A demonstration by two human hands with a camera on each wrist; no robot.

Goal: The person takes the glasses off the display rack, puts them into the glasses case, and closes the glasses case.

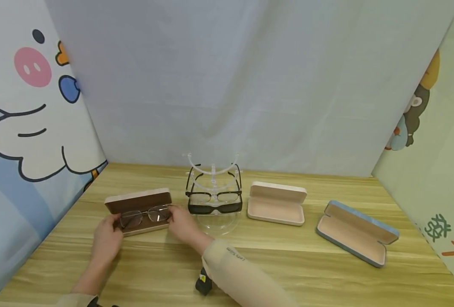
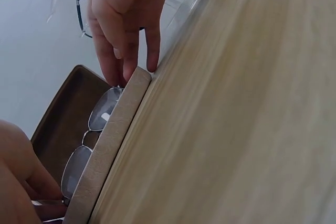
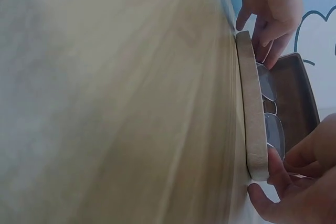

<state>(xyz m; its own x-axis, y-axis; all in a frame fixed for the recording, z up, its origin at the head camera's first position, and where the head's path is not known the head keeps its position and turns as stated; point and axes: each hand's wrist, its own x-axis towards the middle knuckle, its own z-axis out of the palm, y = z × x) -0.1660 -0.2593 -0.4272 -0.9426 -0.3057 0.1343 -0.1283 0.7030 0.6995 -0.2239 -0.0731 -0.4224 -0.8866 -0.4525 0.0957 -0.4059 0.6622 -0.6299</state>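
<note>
A pair of thin metal-framed eyeglasses [image 1: 158, 213] with clear lenses is held at the opening of a brown-lined glasses case [image 1: 134, 197], whose lid stands up behind them. My left hand [image 1: 107, 238] pinches the glasses at their left end; in the left wrist view its fingertips [image 2: 47, 184] are on a temple by the hinge. At the other end my right hand [image 1: 183, 226] grips the frame, with fingers [image 3: 278, 169] beside the case's edge in the right wrist view. The front wall of the case hides the lower part of the lenses in both wrist views.
Just right of my right hand stands a clear display stand [image 1: 213, 185] with black-framed glasses [image 1: 228, 196] and dark sunglasses [image 1: 215, 209]. Farther right lie an opened pink-beige case [image 1: 276, 219] and an opened blue case [image 1: 349, 251]. A small black object [image 1: 203, 285] lies by my right sleeve.
</note>
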